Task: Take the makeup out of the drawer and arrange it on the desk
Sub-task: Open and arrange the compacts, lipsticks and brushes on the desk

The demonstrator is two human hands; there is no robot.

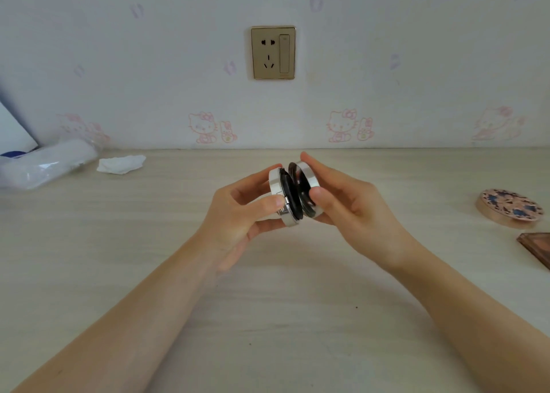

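A pale wood-grain desk (119, 244) runs up to a wall papered with faint pink cartoon cats, a gold wall socket (273, 52) set above the middle. Held in the air over the desk's centre is a round silver compact with a black inner rim (294, 194), hinged partly open and standing on edge. The left hand (238, 214) grips the left half, thumb across its near edge; the right hand (342, 197) pinches the other half by its rim between thumb and fingertips. It looks light and rigid, its polished shell probably slippery, and the hinge likely its weak point, so the rims are the safest hold.

At the right edge, well apart, lies a round pinkish-gold compact with a dark floral lid (510, 208), and just nearer a brown square palette (537, 248), cut off by the frame. Far left sit a crumpled white tissue (121, 164) and a clear plastic-wrapped white pack (44, 165). The drawer is not in view.
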